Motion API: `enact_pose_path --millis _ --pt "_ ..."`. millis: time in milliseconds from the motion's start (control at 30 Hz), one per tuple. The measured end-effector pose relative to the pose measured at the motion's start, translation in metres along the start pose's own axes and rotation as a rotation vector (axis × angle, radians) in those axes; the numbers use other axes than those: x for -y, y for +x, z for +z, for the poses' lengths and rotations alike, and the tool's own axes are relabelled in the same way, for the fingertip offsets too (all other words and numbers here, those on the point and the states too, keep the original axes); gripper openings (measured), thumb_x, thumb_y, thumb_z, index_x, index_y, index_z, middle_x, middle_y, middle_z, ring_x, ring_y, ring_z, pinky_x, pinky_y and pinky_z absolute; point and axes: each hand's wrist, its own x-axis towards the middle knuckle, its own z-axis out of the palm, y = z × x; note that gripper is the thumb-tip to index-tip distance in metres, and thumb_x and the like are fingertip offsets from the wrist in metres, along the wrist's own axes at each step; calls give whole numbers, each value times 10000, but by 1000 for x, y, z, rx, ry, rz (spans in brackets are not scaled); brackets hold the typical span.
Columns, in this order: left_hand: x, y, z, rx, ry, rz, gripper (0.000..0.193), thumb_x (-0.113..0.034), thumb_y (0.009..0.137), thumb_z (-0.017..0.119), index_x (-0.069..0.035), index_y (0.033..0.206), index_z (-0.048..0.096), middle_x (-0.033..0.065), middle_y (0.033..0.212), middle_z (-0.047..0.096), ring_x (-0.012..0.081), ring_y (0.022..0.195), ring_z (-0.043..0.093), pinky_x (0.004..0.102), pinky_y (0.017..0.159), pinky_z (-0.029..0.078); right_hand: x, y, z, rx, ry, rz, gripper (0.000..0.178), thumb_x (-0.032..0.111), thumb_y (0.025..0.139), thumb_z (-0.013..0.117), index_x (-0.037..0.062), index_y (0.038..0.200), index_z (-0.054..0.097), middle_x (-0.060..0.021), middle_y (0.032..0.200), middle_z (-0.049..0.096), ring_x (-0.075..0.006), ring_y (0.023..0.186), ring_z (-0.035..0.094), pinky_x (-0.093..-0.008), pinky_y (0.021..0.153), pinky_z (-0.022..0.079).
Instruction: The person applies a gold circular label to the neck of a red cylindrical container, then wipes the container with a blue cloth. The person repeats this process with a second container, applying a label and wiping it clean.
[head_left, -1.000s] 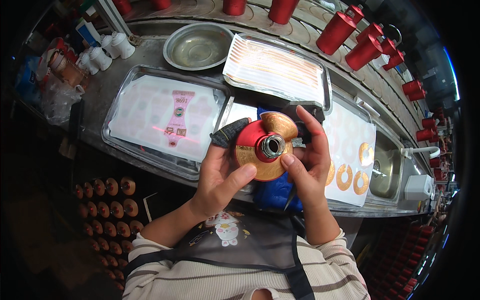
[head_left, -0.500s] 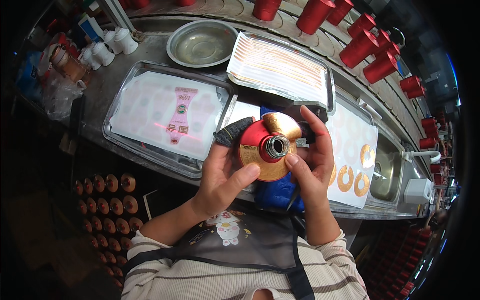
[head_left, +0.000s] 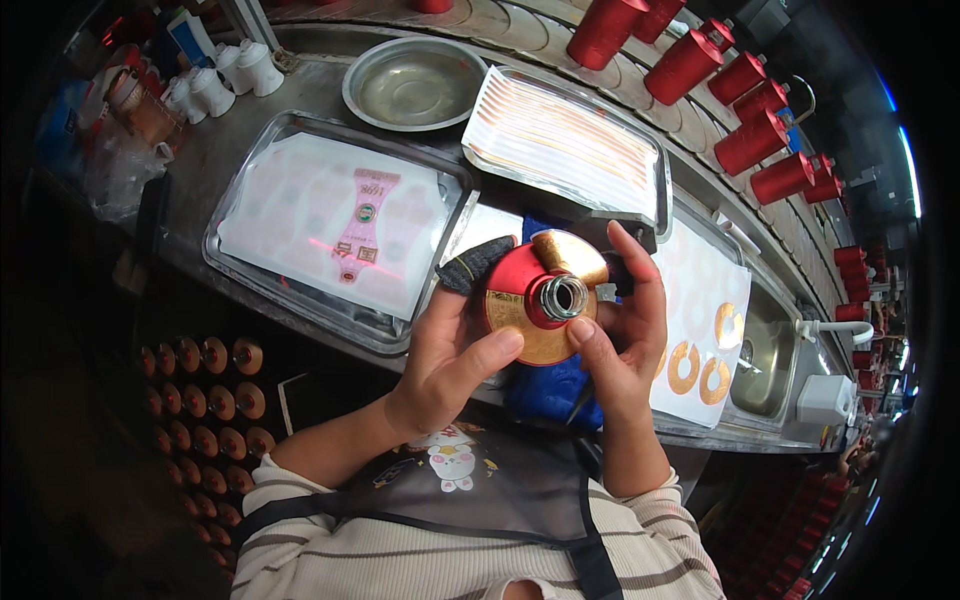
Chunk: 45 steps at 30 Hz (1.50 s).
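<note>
In front of my chest I hold a red bottle (head_left: 511, 270), its threaded neck tilted up toward me. Around the bottle's shoulder lies a gold ring-shaped decal (head_left: 533, 344), with a shiny gold flap (head_left: 569, 256) standing out at the far side. My left hand (head_left: 447, 345), with dark cloth covers on some fingers, is closed round the bottle's left side, thumb on the gold band. Closed on the right side is my right hand (head_left: 627, 345), its thumb pressed beside the neck and its index finger raised. The bottle's underside is hidden.
A metal tray (head_left: 212, 262) at left carries a pink decal sheet (head_left: 363, 225). Beyond are a basin (head_left: 412, 90) and a tray of striped sheets (head_left: 570, 140). Gold ring decals (head_left: 683, 367) lie at right before a sink (head_left: 768, 375). Red bottles (head_left: 685, 67) stand on a conveyor.
The view has shifted slightly, and the red bottles at the back stand in different places. Both hands keep nearly the same hold on the bottle.
</note>
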Motion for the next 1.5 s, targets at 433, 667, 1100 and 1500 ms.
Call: enact_pose_path --millis 433,667,1100,1500 --pt "1 3 3 -50 -31 -17 575 -116 966 568 11 1470 323 127 1397 466 187 1294 472 352 1115 359 3 -1 5 -19 41 -6 749 74 868 696 -23 1502 309 -155 1442 413 -173 1064 642 -240 834 547" --pt "3 3 1 -40 -14 -8 567 -111 968 564 13 1468 328 122 1391 474 180 1288 477 350 1115 358 1 -2 4 -22 18 -22 752 71 869 696 -24 1503 303 -150 1435 414 -163 1034 647 -231 815 540" --pt "20 -4 -18 -186 848 551 564 -520 990 512 -7 1142 694 235 1370 415 369 1233 483 437 1050 379 1 -3 5 -18 -43 -18 739 71 879 677 -14 1508 298 -150 1406 450 -125 1014 639 -208 773 519" --pt "20 -31 -5 -161 1352 695 421 -546 958 547 -178 1066 721 134 1373 433 420 1329 395 669 1083 214 3 -4 4 -7 -37 -47 696 62 888 650 7 1503 328 -129 1361 472 -106 931 645 -204 757 517"
